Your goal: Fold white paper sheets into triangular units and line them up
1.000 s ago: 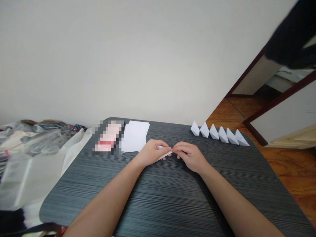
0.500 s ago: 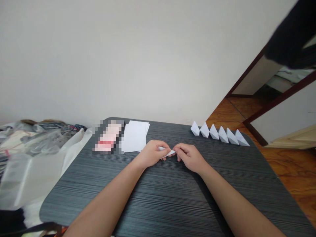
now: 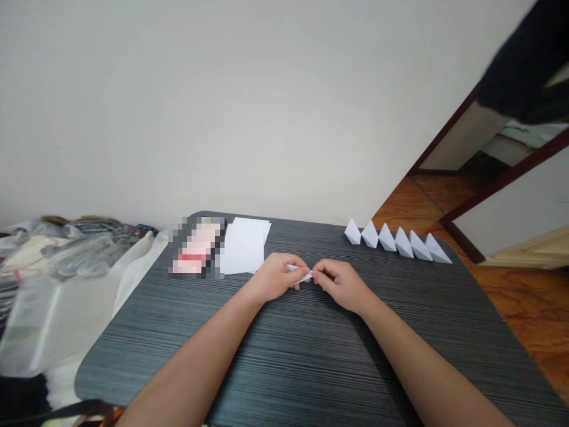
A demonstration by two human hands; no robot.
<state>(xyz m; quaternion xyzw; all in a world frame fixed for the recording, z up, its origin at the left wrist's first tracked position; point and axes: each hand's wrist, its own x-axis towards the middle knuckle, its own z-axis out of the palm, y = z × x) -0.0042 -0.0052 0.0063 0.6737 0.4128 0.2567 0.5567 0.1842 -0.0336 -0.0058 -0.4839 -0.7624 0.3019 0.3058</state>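
A small piece of folded white paper is held just above the middle of the dark table. My left hand grips its wider part, thumb on top and fingers beneath. At the pointed right end, the thumb and fingers of my right hand pinch the tip. Part of the paper is hidden behind my fingers. Beyond my left hand lies a stack of white paper sheets. To the far right, several folded white paper shapes stand in a row, pointed ends up.
The dark wood-grain table reaches close to the wall. A blurred-out flat object lies left of the sheets. Plastic bags and cloth are heaped left of the table. Wooden floor shows on the right.
My right fingers have closed in on the paper's tip, shifting slightly left. My left hand keeps its grip. The view has moved a little.
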